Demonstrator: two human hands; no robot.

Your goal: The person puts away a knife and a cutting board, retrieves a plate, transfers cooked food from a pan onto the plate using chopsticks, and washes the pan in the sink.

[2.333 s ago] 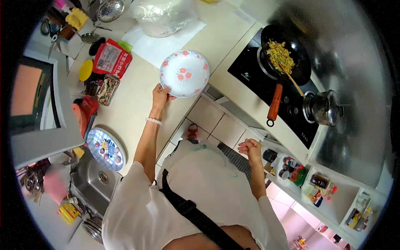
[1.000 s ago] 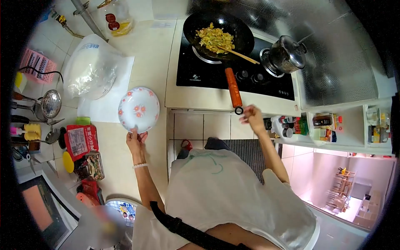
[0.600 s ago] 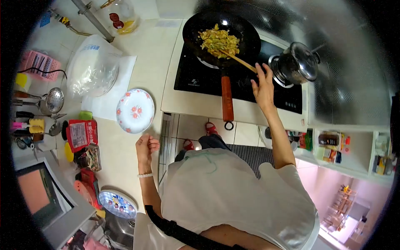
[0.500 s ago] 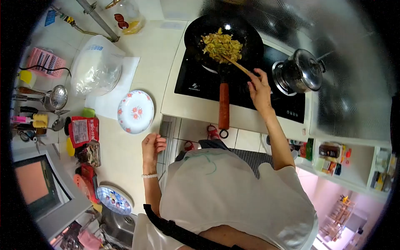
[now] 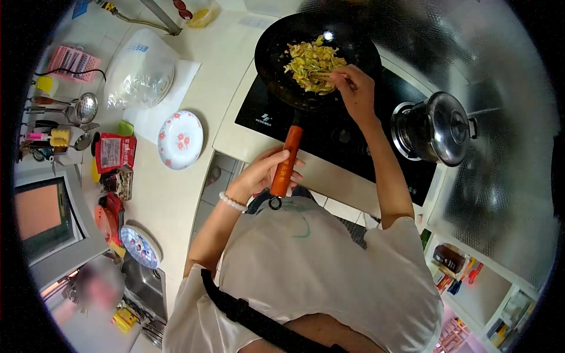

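My left hand (image 5: 272, 170) is wrapped round the orange wooden handle (image 5: 287, 165) of a black wok (image 5: 276, 76) on the stove. Chopped yellow-green food (image 5: 312, 65) lies in the wok. Over the wok's right side, my right hand (image 5: 355, 89) grips wooden chopsticks (image 5: 322, 76), whose tips are in the food. A white plate with pink flowers (image 5: 180, 141) rests on the counter to the left, touched by neither hand.
A lidded steel pot (image 5: 445, 129) stands on the right burner. On the counter (image 5: 165, 203) are a red packet (image 5: 115, 152), a plastic-covered bundle (image 5: 141, 70) and a blue patterned dish (image 5: 140, 246) beside the sink (image 5: 144, 285). Utensils hang at the far left.
My left hand has let go of the flowered plate, now on the counter, and taken the wok handle. My right hand has moved up to the wok and taken the chopsticks.
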